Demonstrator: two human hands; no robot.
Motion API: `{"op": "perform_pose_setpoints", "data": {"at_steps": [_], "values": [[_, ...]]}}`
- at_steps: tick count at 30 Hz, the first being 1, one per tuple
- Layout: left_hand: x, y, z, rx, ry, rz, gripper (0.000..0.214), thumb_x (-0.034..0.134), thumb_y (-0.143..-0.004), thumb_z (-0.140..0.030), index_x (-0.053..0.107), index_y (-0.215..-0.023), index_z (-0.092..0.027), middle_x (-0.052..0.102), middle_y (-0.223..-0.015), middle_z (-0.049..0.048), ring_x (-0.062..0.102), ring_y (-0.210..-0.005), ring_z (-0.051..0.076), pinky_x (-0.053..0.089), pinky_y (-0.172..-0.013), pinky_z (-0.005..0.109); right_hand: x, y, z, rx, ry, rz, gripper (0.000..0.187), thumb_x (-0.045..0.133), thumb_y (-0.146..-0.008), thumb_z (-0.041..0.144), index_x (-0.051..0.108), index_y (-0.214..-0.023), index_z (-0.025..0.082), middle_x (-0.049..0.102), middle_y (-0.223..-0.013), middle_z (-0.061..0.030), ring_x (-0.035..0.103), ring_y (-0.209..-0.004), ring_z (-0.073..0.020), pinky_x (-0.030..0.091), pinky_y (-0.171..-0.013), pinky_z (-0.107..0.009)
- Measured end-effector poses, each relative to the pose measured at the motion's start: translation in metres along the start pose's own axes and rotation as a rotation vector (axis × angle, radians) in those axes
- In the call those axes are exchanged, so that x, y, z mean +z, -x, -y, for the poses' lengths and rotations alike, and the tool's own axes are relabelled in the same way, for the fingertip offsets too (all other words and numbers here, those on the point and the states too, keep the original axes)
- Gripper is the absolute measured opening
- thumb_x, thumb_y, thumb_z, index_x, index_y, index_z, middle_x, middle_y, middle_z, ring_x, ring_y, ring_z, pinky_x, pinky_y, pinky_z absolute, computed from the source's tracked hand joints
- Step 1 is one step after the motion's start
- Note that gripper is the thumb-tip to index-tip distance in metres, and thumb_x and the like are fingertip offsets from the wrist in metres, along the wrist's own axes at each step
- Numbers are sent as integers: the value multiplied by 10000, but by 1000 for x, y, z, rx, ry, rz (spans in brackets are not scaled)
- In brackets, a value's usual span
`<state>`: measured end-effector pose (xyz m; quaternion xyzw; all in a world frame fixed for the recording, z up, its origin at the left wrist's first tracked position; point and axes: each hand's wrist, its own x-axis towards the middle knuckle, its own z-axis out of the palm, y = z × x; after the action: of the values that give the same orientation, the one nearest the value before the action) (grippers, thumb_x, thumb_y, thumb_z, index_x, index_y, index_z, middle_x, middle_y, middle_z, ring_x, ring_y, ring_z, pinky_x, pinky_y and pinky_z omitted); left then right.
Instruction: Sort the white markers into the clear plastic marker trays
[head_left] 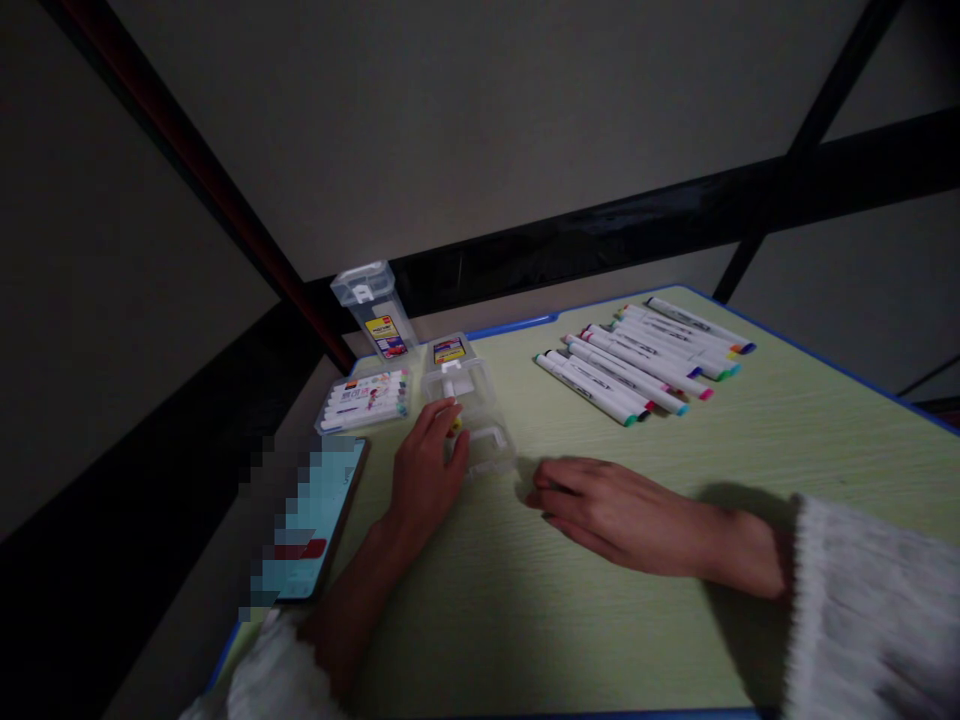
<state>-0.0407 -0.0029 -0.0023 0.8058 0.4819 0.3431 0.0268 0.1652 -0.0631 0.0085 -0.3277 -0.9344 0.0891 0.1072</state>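
Note:
My left hand (426, 462) rests against the left side of a clear plastic marker case (472, 405) lying on the pale green table (600, 620), with its fingers curled on the case's edge. A small yellow bit shows by the fingertips. My right hand (600, 510) lies flat on the table just right of the case, fingers stretched toward it, holding nothing. A row of several white markers (645, 360) with coloured caps lies farther back on the right.
A second clear case (375, 310) stands tilted at the table's back left corner. A flat pack of markers (365, 400) lies left of the case, and a phone (315, 520) lies at the left edge. Dark bars run behind the table.

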Motion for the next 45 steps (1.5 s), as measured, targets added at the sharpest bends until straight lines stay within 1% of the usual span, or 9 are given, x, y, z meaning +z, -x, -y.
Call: {"op": "perform_pose_setpoints", "data": {"at_steps": [3, 10, 15, 26, 45], "values": [[0, 0, 1, 11, 1, 0, 278, 473, -778, -146, 540, -1047, -166, 546, -1100, 71, 555, -924, 162, 475, -821, 326, 0, 0, 0, -1, -2, -5, 208, 348, -883, 144, 541, -961, 140, 520, -862, -69, 514, -793, -179, 449, -729, -321], [-1, 1, 1, 9, 0, -3, 268, 455, -799, -159, 542, -1052, -157, 548, -1101, 79, 544, -965, 174, 462, -846, 334, 2, 0, -1, -6, 0, -7, 209, 360, -880, 140, 534, -996, 144, 521, -867, -68, 517, -804, -178, 448, -736, -320], [-2, 0, 1, 6, -3, -9, 254, 430, -818, -167, 551, -1041, -149, 555, -1093, 81, 535, -992, 178, 458, -857, 335, 2, 1, 0, -11, -2, -11, 213, 354, -880, 141, 540, -984, 138, 522, -866, -71, 519, -803, -178, 451, -732, -320], [0, -1, 1, 2, -2, -30, 239, 420, -826, -168, 557, -1021, -157, 563, -1080, 79, 539, -980, 176, 457, -855, 346, 3, 1, -2, -24, -4, -46, 206, 358, -882, 149, 545, -968, 140, 522, -851, -68, 516, -789, -172, 444, -721, -313], [-2, -2, 1, -16, -26, 23, 256, 432, -813, -166, 540, -1044, -142, 543, -1113, 83, 533, -987, 179, 454, -849, 328, 3, 2, -1, -24, 17, -29, 209, 351, -887, 149, 539, -979, 137, 512, -857, -66, 512, -786, -171, 434, -711, -309]]}}
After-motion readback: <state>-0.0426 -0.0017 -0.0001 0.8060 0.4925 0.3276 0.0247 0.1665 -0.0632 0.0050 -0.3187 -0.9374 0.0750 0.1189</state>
